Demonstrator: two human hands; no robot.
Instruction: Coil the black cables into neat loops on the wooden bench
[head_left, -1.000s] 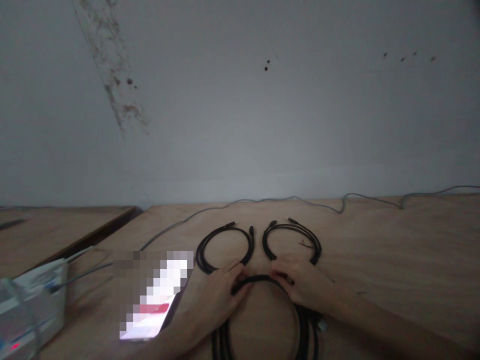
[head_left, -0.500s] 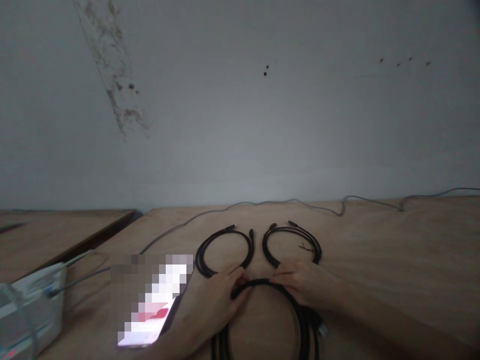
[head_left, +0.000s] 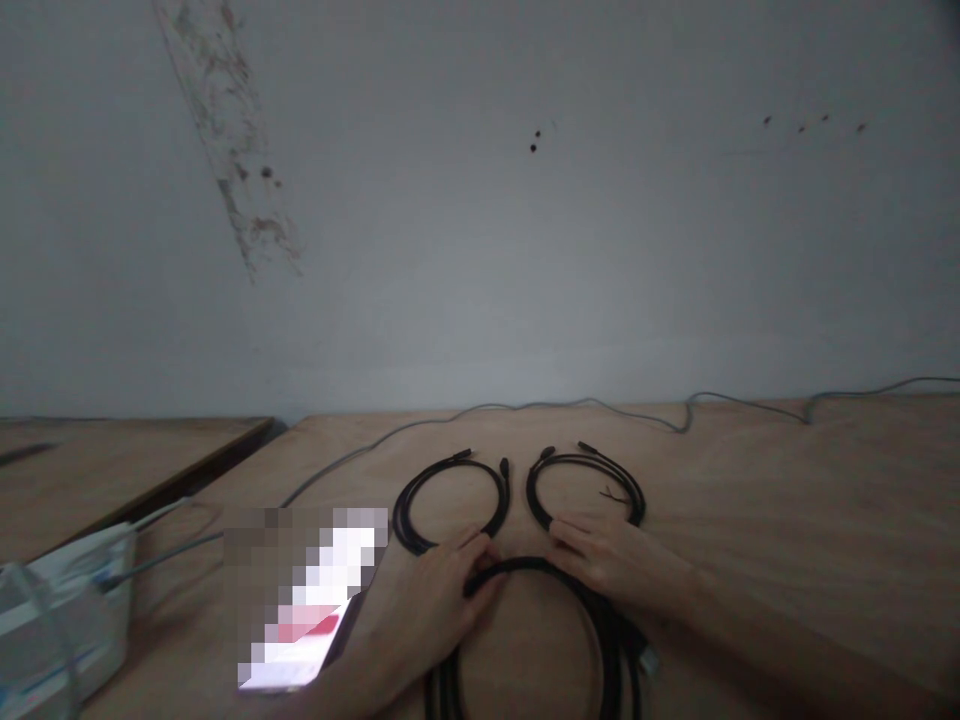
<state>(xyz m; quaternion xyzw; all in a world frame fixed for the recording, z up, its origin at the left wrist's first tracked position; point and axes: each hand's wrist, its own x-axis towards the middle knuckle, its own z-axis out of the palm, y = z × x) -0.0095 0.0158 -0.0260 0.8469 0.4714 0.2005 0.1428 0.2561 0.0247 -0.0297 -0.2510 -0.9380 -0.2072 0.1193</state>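
Observation:
A large loop of black cable (head_left: 613, 665) lies closest to me, its lower part cut off by the bottom edge of the picture. My left hand (head_left: 439, 595) is closed on the upper left of this loop, thumb and fingers pinching it. On the upper right, my right hand (head_left: 611, 555) has its fingers bent round the same cable; its thumb is hidden. A plug with a pale metal end (head_left: 649, 660) sticks out below my right wrist. Just beyond the hands lie two smaller coiled black cables, the left coil (head_left: 401, 505) and the right coil (head_left: 637, 490), their plugs pointing away.
A lit phone (head_left: 300, 670), partly pixelated, lies left of my left forearm. Farther left stands a white container (head_left: 112, 620) with a grey cord. A thin grey wire (head_left: 420, 423) runs along the wooden table (head_left: 787, 520) near the wall (head_left: 480, 280).
The fingers of my right hand have shifted slightly up and right along the cable. My left hand and the coils stay put; the whole view has moved very slightly.

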